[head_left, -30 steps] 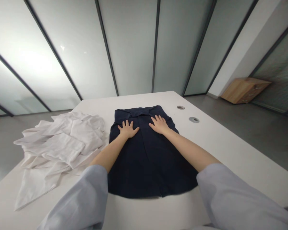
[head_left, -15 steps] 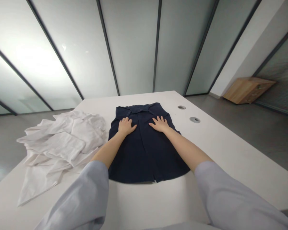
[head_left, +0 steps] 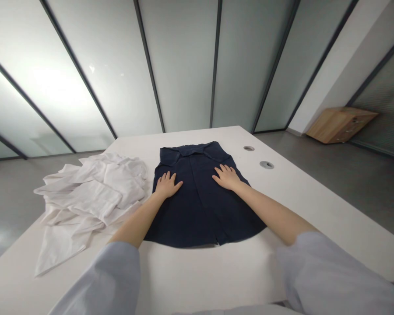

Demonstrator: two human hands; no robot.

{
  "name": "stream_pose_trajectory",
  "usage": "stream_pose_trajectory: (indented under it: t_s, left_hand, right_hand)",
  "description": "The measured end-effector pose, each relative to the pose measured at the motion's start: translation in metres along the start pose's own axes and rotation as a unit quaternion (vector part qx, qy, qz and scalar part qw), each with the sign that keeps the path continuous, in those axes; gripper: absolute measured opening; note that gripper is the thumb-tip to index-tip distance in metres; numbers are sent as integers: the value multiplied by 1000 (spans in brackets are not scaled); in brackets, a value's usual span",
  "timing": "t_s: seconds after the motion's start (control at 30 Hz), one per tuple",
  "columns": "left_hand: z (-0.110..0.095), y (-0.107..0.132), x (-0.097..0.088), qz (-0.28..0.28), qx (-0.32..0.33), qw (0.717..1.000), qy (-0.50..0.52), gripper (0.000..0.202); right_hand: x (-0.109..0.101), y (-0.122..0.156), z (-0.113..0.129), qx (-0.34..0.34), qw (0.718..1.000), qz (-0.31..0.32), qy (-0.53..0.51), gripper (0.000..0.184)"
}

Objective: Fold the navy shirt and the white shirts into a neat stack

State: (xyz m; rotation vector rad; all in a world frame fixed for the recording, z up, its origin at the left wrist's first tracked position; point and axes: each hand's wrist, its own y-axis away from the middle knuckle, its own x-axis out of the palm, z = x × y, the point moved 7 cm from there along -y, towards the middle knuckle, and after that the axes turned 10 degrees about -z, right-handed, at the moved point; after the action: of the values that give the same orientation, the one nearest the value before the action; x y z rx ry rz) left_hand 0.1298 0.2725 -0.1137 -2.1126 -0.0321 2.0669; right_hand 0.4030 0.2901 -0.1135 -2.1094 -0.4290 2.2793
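A dark navy shirt lies flat on the white table, collar at the far end and side parts folded in. My left hand rests palm down on its left half, fingers spread and open. On the right half my right hand also lies flat with fingers spread. Both hands sit below the collar, apart from each other. Neither hand holds anything.
A heap of white garments lies on the table to the left of the navy shirt. Two round cable grommets are set in the table at the right. A wooden cabinet stands on the floor far right, before glass walls.
Both hands have slid outward and toward me over the shirt, now wider apart. The shirt's near hem sits farther from me than one second ago.
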Motion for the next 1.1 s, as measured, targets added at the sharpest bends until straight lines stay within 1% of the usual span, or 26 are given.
stream_pose_trajectory:
  t_s: [0.1,0.17,0.23,0.3,0.37,0.47,0.53,0.6,0.7,0.8,0.9,1.0,1.1]
  left_hand:
    - [-4,10,-10,-46,19,999,19,62]
    - [-6,15,-18,-89,34,995,38,52]
    - [-5,18,-24,-111,47,991,59,40]
    - [-3,18,-25,-111,58,989,79,31]
    - [0,18,-25,-103,66,988,96,26]
    - [1,18,-26,-103,70,987,99,25]
    - [1,18,-30,-107,62,988,90,26]
    - [0,20,-35,-107,41,991,73,30]
    - [0,22,-42,-104,6,994,39,37]
    - [-1,24,-46,-103,-4,995,15,41]
    - [-2,26,-46,-93,0,996,7,44]
    - [-6,27,-42,-78,8,997,-3,46]
    - [-13,28,-37,-63,38,997,-14,58]
  right_hand:
    - [-4,15,-2,-17,1000,-16,-16,61]
    - [-7,20,-4,-18,999,-21,-29,58]
    - [-12,22,-5,-18,999,-30,-39,53]
    - [-17,22,-6,-17,998,-40,-43,45]
    - [-21,21,-6,-15,998,-50,-39,38]
    - [-25,21,-6,-24,998,-59,-30,31]
    - [-27,22,-5,-33,998,-51,-28,29]
    - [-27,23,-4,-38,998,-27,-29,32]
    - [-28,26,-2,-41,999,21,-24,42]
    - [-27,30,3,-42,997,59,-17,57]
    - [-20,35,8,-46,995,83,-22,70]
    - [-9,35,6,-37,996,74,-28,75]
    - [0,31,2,-40,998,34,-39,72]
